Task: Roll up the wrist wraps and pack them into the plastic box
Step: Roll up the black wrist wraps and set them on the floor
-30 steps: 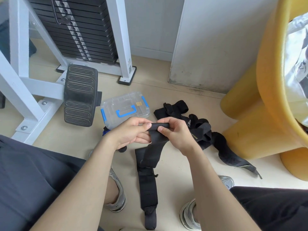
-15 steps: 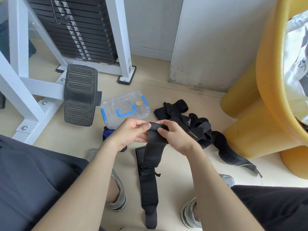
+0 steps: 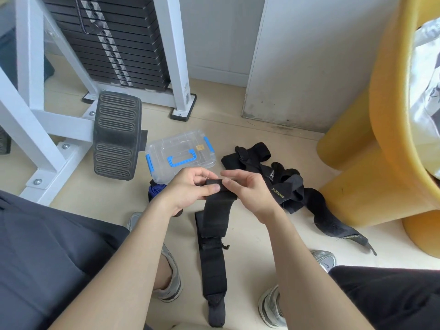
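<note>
- Black wrist wrap [image 3: 217, 210]: held by its top end above the floor [image 3: 250, 139], between the knees; hangs down from there, folds back on itself, and lies with its tail flat on the floor between the two shoes.
- No readable writing on this wrap.
- Top end folded over into a narrow band, pinched from both sides.
- Left hand [image 3: 188, 190]: fingers [image 3: 206, 173] curled behind the band, thumb pressed on its front; firm hold on the wrap.
- Right hand [image 3: 250, 195]: thumb and fingertips closed on the band's right edge, index finger stretched out just above it; also holds the wrap.
- Hands nearly touching, with only the band between them.
- Plastic box [image 3: 181, 158]: clear, with blue handle and blue side clips, lid on; stands on the floor just beyond the left hand. Small yellow sticker on the lid, too small to read.
- Pile of wraps [image 3: 285, 186]: black, tangled, on the floor right of the hands; reads "XUEYING" in pale letters on one strap, with a small white logo beside it. Further print on the far tail, too small to read.
- Blue wrap [image 3: 154, 190]: partly hidden behind the left wrist, near the box's front corner.
- Ribbed black foot plate [image 3: 116, 136] on a white machine frame left of the box, with the weight stack [image 3: 114, 39] behind.
- Yellow stool [image 3: 381, 144] at the right.
</note>
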Demonstrator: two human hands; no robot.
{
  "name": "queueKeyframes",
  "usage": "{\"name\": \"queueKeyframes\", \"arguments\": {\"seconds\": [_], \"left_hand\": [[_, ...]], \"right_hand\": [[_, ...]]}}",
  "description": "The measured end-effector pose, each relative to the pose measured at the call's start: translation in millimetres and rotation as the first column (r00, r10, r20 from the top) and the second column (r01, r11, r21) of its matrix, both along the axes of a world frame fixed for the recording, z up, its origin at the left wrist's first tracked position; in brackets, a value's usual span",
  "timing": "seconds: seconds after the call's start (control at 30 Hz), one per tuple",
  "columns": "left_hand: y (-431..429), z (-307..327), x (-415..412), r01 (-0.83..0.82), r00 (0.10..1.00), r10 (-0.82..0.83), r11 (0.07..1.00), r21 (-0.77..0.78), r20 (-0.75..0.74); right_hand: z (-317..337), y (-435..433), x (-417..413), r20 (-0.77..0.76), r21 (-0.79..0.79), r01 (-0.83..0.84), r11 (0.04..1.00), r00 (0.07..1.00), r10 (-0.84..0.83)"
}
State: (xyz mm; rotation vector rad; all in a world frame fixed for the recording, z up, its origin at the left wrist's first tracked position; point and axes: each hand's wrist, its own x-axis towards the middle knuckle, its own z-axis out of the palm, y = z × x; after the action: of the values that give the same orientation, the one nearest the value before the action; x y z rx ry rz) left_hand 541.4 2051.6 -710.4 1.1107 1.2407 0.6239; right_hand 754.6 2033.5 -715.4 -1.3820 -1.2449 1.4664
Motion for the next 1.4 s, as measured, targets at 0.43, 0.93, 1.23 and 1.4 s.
{"name": "queueKeyframes", "arguments": {"seconds": [0.43, 0.93, 1.23, 1.4], "left_hand": [[-2.9, -14.6, -0.3, 0.156, 0.966, -0.158, 0.987, -0.030, -0.203], [-2.9, -15.9, -8.1, 0.166, 0.974, -0.156, 0.985, 0.049, -0.166], [0.9, -17.3, -0.1, 0.051, 0.967, -0.011, 0.987, 0.151, -0.256], [-0.7, -16.1, -0.3, 0.110, 0.969, -0.124, 0.991, -0.077, -0.212]], "right_hand": [[-19.2, -5.8, -0.5, 0.188, 0.043, 0.027, 0.999, 0.982, -0.035], [-19.2, -7.3, 1.7, 0.197, -0.156, -0.134, 0.979, 0.967, 0.164], [-13.6, -7.3, -10.8, 0.475, 0.057, -0.182, 0.982, 0.870, 0.134], [-18.7, -10.4, -9.8, 0.424, 0.088, -0.099, 0.991, 0.904, 0.052]]}}
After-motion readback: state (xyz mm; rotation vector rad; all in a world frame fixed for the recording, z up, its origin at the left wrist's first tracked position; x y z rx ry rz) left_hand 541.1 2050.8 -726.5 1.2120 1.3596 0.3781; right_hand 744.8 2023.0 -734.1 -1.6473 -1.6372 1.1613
